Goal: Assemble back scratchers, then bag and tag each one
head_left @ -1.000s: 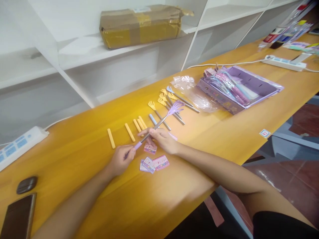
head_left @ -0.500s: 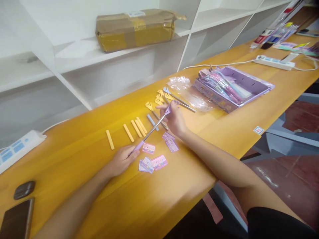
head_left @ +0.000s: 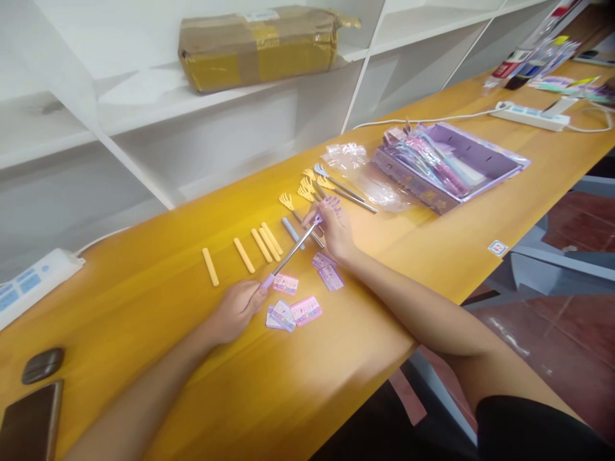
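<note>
A purple back scratcher (head_left: 294,251) with a metal rod slants between my hands. My left hand (head_left: 239,309) is closed round its purple handle. My right hand (head_left: 334,232) grips it just below the purple claw, which shows above the fingers. Behind lie several yellow-clawed scratchers (head_left: 287,202) and one with a blue claw (head_left: 321,169). Several yellow tubes (head_left: 210,267) and a blue tube (head_left: 293,233) lie left of my right hand. Pink cards (head_left: 306,310) and purple cards (head_left: 330,278) rest nearer me.
A purple box (head_left: 480,153) holds wrapped items, beside clear plastic wrappers (head_left: 346,157). Power strips (head_left: 531,116) lie at both sides. A phone (head_left: 29,419) and a dark case (head_left: 43,365) are at near left. Bottles (head_left: 507,69) stand far right; a taped parcel (head_left: 259,51) sits on the shelf.
My right hand has shifted slightly down and left along the scratcher, and its fingers have closed more around the neck below the claw. The left hand still holds the handle.
</note>
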A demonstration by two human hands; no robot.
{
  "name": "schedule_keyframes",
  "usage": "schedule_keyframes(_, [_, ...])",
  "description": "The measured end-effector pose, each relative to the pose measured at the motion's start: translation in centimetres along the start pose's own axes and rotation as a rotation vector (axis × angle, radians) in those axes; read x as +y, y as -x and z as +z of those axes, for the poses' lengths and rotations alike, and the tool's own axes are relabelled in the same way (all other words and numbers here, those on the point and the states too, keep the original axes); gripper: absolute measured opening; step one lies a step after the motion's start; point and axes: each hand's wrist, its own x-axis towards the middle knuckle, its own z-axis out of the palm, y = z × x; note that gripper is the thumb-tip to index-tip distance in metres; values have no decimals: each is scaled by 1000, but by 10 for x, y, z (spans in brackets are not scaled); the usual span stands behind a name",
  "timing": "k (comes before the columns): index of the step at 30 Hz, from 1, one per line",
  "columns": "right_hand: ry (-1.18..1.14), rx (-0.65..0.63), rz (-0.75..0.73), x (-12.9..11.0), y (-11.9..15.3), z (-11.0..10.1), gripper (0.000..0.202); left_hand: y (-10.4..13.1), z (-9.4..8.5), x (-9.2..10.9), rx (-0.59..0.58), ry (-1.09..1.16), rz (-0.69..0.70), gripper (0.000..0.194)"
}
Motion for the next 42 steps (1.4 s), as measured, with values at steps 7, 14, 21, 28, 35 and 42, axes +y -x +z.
schedule_keyframes(7, [-2,-7,4,0,7,5,69,1,1,-1,-3,-46,5,46])
schedule_keyframes(14, [11,15,-72,-8,10,10,73,0,1,2,-16,-55,-7,48])
schedule_keyframes(21, [-27,-23,-52,-9,13,13,70,1,1,3,-27,-53,7,47])
schedule_keyframes(28, [-27,-50,-80,-4,15,13,70,1,1,2,-19,-87,20,48])
schedule_keyframes(35, [-8,-43,-46,-5,20,17,72,0,1,2,-27,-91,21,48])
schedule_keyframes(42, [-31,-22,-18,-2,26,21,70,0,0,1,-25,-66,57,48])
